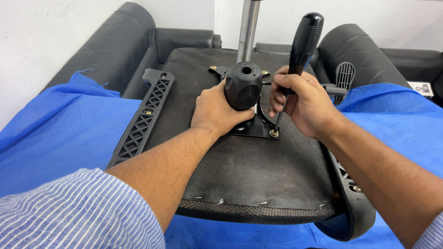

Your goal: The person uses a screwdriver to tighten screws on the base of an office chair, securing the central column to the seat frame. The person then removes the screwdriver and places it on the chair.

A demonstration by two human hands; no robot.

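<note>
Your right hand (pixel 307 103) is closed around the black-handled screwdriver (pixel 302 46), and its thin shaft goes down to a brass-coloured screw (pixel 274 133) at the near right corner of the black metal plate (pixel 258 129). This plate is fixed on the underside of an upturned chair seat (pixel 249 170), which is covered with dark fabric. Your left hand (pixel 217 110) is wrapped around the black round knob (pixel 243 85) that stands over the plate, just beside a shiny metal column (pixel 248 30). A black lattice armrest (pixel 143 117) is attached on the left edge of the seat. The seat lies on a blue cloth (pixel 55 124) that reaches to both sides. Behind it stands a black padded sofa (pixel 115 46) against a plain white wall (pixel 46 32).
</note>
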